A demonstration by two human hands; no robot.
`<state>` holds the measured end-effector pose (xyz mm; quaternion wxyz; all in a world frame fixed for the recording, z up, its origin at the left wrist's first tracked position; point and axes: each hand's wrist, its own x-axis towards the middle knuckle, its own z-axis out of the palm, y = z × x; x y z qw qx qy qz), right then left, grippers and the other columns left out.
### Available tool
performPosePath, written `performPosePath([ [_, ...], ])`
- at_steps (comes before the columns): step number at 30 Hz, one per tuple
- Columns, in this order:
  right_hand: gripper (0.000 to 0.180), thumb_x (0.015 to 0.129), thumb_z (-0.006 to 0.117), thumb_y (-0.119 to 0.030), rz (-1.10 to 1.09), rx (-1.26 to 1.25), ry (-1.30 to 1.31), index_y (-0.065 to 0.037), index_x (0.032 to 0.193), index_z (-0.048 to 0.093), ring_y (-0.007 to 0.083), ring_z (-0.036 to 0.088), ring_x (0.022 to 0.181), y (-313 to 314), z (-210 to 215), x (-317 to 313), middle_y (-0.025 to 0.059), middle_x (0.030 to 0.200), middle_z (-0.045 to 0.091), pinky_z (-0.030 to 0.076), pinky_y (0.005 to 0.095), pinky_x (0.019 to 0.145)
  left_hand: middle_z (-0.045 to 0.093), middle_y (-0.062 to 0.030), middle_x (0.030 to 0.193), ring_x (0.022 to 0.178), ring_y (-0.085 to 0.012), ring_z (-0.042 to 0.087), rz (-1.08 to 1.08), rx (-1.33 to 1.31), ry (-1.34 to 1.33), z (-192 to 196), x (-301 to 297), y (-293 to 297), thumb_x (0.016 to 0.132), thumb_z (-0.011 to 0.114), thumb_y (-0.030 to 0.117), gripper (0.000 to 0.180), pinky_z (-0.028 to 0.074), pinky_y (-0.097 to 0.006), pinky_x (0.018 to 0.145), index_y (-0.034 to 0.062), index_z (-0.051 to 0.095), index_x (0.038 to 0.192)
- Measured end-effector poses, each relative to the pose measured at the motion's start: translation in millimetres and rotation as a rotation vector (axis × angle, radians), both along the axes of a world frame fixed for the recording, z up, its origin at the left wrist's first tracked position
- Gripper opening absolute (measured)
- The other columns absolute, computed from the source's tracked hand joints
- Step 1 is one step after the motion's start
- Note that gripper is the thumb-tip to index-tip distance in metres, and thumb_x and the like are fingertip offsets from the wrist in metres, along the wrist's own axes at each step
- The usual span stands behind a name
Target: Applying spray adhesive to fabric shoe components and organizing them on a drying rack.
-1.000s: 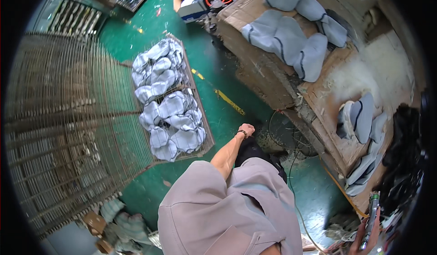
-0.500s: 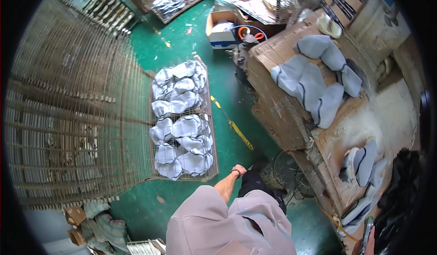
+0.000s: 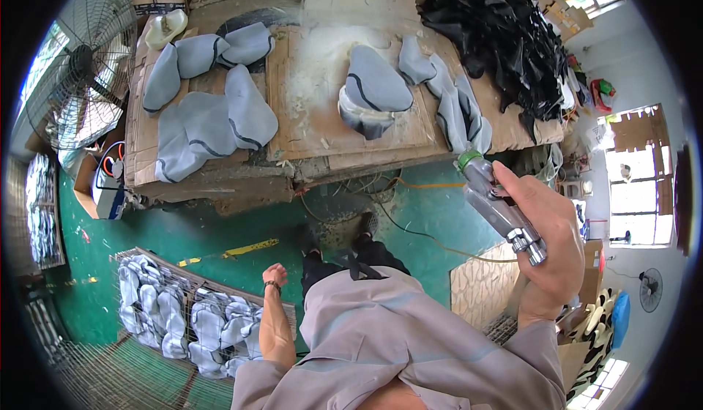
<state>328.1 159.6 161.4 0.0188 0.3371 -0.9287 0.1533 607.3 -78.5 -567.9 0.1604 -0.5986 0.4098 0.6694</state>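
My right hand (image 3: 549, 227) is raised at the right, its fingers wrapped round a grey metal spray gun (image 3: 505, 209) with a green ring at its far end and knobs at the near end. My left hand (image 3: 275, 274) hangs low at my left side, curled closed, a dark bracelet on its wrist; nothing shows in it. On the cardboard-covered bench ahead, a grey fabric piece with a dark line (image 3: 373, 80) rests on a white-rimmed form (image 3: 366, 117). Grey fabric pieces (image 3: 209, 124) lie at the bench's left; narrower folded ones (image 3: 461, 102) lie right of the form.
The bench edge (image 3: 242, 183) runs across ahead. A black pile of sheet material (image 3: 498, 36) covers its far right. Racks with grey pieces (image 3: 212, 315) stand low at the left. A big fan (image 3: 80, 66) is far left; an orange hose (image 3: 432, 185) hangs below the bench.
My view has swung right, from the racks to face the bench. My right hand with the spray gun has come from the lower corner well into view. My left hand stays low and closed.
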Motion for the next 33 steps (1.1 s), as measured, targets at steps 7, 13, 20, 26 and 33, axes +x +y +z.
performPosePath([
  [7, 0.059, 0.073, 0.075, -0.002, 0.103, 0.062, -0.014, 0.003, 0.131, 0.063, 0.0327, 0.067, 0.069, 35.7, 0.7, 3.3, 0.0165, 0.086, 0.068, 0.052, 0.0413, 0.059, 0.072, -0.0048, 0.094, 0.079, -0.02, 0.069, -0.081, -0.034, 0.001, 12.9, -29.5, 1.5, 0.095, 0.069, 0.019, 0.029, 0.057, -0.044, 0.07, 0.01, 0.068, 0.123],
  [13, 0.061, 0.071, 0.073, -0.004, 0.142, 0.058, -0.074, 0.009, 0.13, 0.061, 0.028, 0.062, 0.063, 77.6, -4.7, 4.6, 0.0136, 0.079, 0.062, 0.049, 0.0399, 0.054, 0.075, -0.0026, 0.094, 0.077, -0.0135, 0.07, -0.05, -0.093, 0.11, 39.1, -77.8, 11.2, 0.095, 0.069, 0.022, 0.029, 0.057, -0.032, 0.063, 0.0098, 0.071, 0.121],
  [20, 0.065, 0.071, 0.074, -0.008, 0.165, 0.01, -0.171, 0.01, 0.132, 0.059, 0.0294, 0.063, 0.067, 158.7, -19.0, -18.1, 0.0146, 0.082, 0.064, 0.052, 0.0404, 0.058, 0.074, -0.0022, 0.103, 0.087, -0.0095, 0.068, 0.066, -0.315, 0.504, 117.0, -209.6, 22.3, 0.098, 0.07, 0.019, 0.027, 0.056, -0.026, 0.072, 0.0093, 0.071, 0.124],
  [26, 0.072, 0.071, 0.072, -0.012, 0.089, -0.094, -0.325, 0.01, 0.138, 0.054, 0.0335, 0.065, 0.075, 227.6, -23.5, -47.3, 0.018, 0.091, 0.066, 0.053, 0.042, 0.066, 0.073, -0.0007, 0.103, 0.091, -0.0076, 0.066, -0.033, -0.7, 0.919, 238.9, -389.2, 24.9, 0.097, 0.071, 0.018, 0.029, 0.053, -0.024, 0.075, 0.0004, 0.071, 0.12],
  [33, 0.071, 0.072, 0.072, -0.009, 0.05, -0.282, -0.312, 0.008, 0.138, 0.055, 0.033, 0.066, 0.076, 284.6, -51.8, -80.2, 0.0184, 0.094, 0.065, 0.053, 0.04, 0.064, 0.06, -0.0086, 0.142, 0.131, -0.0312, 0.055, -1.092, -1.528, 0.664, 344.5, -557.5, 67.9, 0.083, 0.077, 0.036, 0.042, 0.046, -0.044, 0.106, 0.0235, 0.075, 0.123],
])
